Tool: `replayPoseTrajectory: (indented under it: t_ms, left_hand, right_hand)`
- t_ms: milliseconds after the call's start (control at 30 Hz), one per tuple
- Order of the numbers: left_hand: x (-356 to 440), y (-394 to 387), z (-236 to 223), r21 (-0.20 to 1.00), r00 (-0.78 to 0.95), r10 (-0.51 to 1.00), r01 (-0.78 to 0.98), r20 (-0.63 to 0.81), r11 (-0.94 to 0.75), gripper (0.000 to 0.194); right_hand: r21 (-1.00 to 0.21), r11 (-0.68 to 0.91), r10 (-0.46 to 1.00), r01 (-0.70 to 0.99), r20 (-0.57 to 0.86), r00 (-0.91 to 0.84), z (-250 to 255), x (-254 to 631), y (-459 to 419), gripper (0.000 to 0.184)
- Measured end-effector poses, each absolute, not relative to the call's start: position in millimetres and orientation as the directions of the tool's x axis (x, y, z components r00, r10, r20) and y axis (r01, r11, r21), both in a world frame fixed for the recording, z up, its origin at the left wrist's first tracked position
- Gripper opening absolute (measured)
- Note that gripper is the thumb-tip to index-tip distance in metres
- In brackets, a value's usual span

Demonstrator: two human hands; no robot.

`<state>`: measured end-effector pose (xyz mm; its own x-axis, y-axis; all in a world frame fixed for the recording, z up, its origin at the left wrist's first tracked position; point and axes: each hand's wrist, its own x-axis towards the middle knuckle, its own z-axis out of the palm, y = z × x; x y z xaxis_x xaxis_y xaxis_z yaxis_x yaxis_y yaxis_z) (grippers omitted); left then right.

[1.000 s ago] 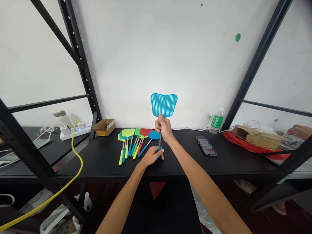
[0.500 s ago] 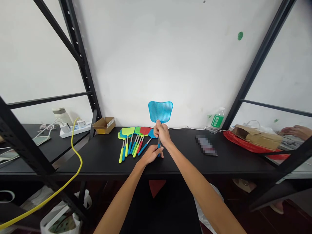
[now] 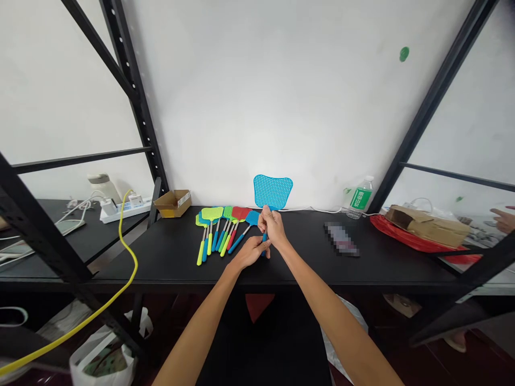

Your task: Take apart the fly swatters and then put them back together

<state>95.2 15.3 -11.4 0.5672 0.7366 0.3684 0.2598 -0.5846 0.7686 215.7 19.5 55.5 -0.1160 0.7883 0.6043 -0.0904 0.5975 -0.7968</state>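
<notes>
A blue fly swatter (image 3: 273, 192) with a perforated head stands upright in front of me, tilted slightly right. My right hand (image 3: 272, 226) is closed around its shaft just below the head. Lower down, my left hand (image 3: 254, 251) grips its blue handle, most of which the fingers hide. Left of my hands, several fly swatters (image 3: 217, 228) in yellow-green, blue, green and red lie in an overlapping row on the black table. The nearest of them is a blue fly swatter (image 3: 240, 239), lying aslant close to my left hand.
On the black table (image 3: 161, 262), an open cardboard box (image 3: 173, 203) stands back left. To the right are a pixelated flat item (image 3: 341, 239), a water bottle (image 3: 361, 198) and cardboard on red plastic (image 3: 428, 228). A yellow cable (image 3: 131, 257) hangs at left; another person's hand (image 3: 505, 219) shows far right.
The held swatter has come down slightly and its head now leans to the right. Both hands keep their hold on it. The other person's hand at far right has shifted.
</notes>
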Motion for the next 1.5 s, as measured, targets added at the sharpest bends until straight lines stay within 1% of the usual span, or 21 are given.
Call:
replayPoseTrajectory:
  t_ms: [133, 300, 433, 533, 700, 833, 1000, 1067, 1133, 1200, 1400, 1500]
  left_hand:
    - [95, 15, -10, 0.762, 0.556, 0.743, 0.276, 0.371, -0.586, 0.058]
    - [95, 14, -5, 0.774, 0.534, 0.781, 0.325, 0.324, -0.543, 0.054]
    - [96, 13, -5, 0.813, 0.524, 0.795, 0.291, 0.305, -0.504, 0.051]
    - [96, 14, -6, 0.825, 0.517, 0.803, 0.285, 0.297, -0.489, 0.050]
    - [98, 16, -9, 0.828, 0.452, 0.830, 0.287, 0.327, -0.483, 0.044]
    - [98, 17, -9, 0.812, 0.407, 0.826, 0.271, 0.391, -0.518, 0.038]
    - [96, 17, -9, 0.795, 0.329, 0.840, 0.300, 0.432, -0.527, 0.039]
    - [96, 18, -10, 0.773, 0.319, 0.830, 0.320, 0.457, -0.548, 0.031]
    - [96, 19, -11, 0.755, 0.309, 0.818, 0.323, 0.485, -0.570, 0.018]
    - [96, 20, -13, 0.753, 0.300, 0.811, 0.310, 0.501, -0.580, 0.013]
    - [96, 23, -15, 0.771, 0.315, 0.812, 0.278, 0.491, -0.573, 0.013]
    - [96, 24, -15, 0.761, 0.321, 0.822, 0.324, 0.470, -0.562, 0.019]
  right_hand:
    - [-0.805, 0.588, 0.799, -0.083, 0.593, -0.094, 49, 217, 20, 0.060]
    - [-0.853, 0.519, 0.846, -0.060, 0.523, -0.106, 31, 214, 20, 0.047]
    - [-0.865, 0.501, 0.860, -0.037, 0.502, -0.092, 16, 216, 19, 0.041]
    - [-0.882, 0.469, 0.879, -0.044, 0.471, -0.072, 6, 221, 18, 0.038]
    - [-0.906, 0.421, 0.900, -0.054, 0.424, -0.101, -12, 232, 23, 0.039]
    - [-0.926, 0.311, 0.946, -0.215, 0.324, -0.026, -20, 237, 29, 0.037]
    - [-0.901, 0.242, 0.969, -0.359, 0.242, 0.044, -19, 240, 32, 0.041]
    - [-0.885, 0.229, 0.973, -0.406, 0.221, 0.066, -18, 241, 32, 0.041]
    - [-0.870, 0.229, 0.973, -0.436, 0.212, 0.088, -19, 241, 33, 0.042]
    - [-0.861, 0.227, 0.974, -0.455, 0.205, 0.099, -20, 242, 34, 0.043]
    - [-0.852, 0.220, 0.976, -0.475, 0.194, 0.103, -23, 242, 36, 0.042]
    - [-0.850, 0.222, 0.975, -0.477, 0.193, 0.109, -22, 242, 37, 0.041]
